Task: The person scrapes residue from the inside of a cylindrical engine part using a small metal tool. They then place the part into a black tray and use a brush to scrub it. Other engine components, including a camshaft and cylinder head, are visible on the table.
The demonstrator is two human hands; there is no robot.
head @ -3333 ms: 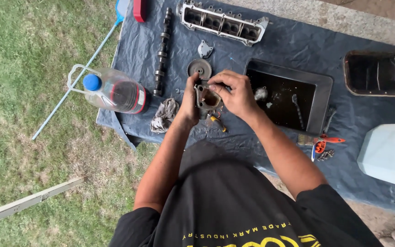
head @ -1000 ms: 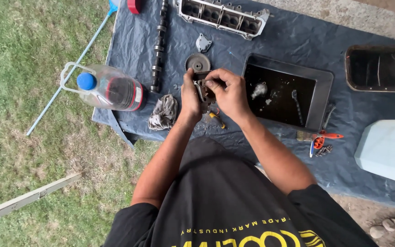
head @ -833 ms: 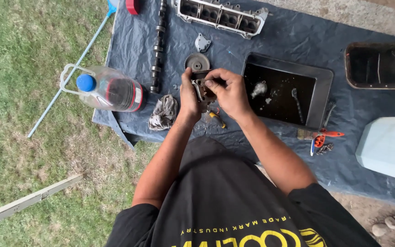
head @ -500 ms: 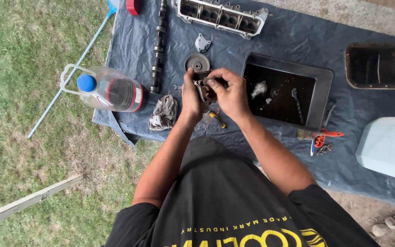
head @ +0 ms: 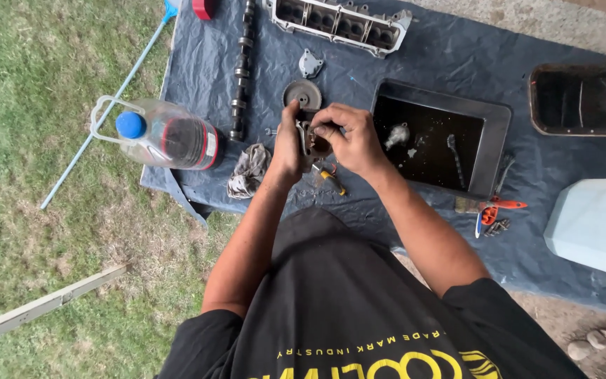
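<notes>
Both hands meet over the dark sheet (head: 457, 56) spread on the grass, holding a small greasy metal part (head: 314, 142) between them, just below a round gear (head: 302, 93) that lies flat on the sheet. The left hand (head: 287, 146) wraps the part from the side, fingers closed around its body, while the right hand (head: 348, 139) comes over the top with fingertips pinched on its upper edge. The part sits above the sheet rather than on it, near the corner of a black tray (head: 496, 151) that holds dark oily liquid and a few loose bits. A small screwdriver with a yellow handle (head: 331, 178) lies right under the hands, a crumpled rag (head: 248, 170) is just to the left, and a long shaft (head: 241, 67) runs up the sheet beside a plastic jug with a blue cap (head: 166, 133). The part looks oily, so the likely trouble is a slip: if the pinch on top twists harder than the left hand can hold, the part could squirt out and drop into the tray, or a small loose piece could fall and vanish among the folds of the sheet or into the grass.
</notes>
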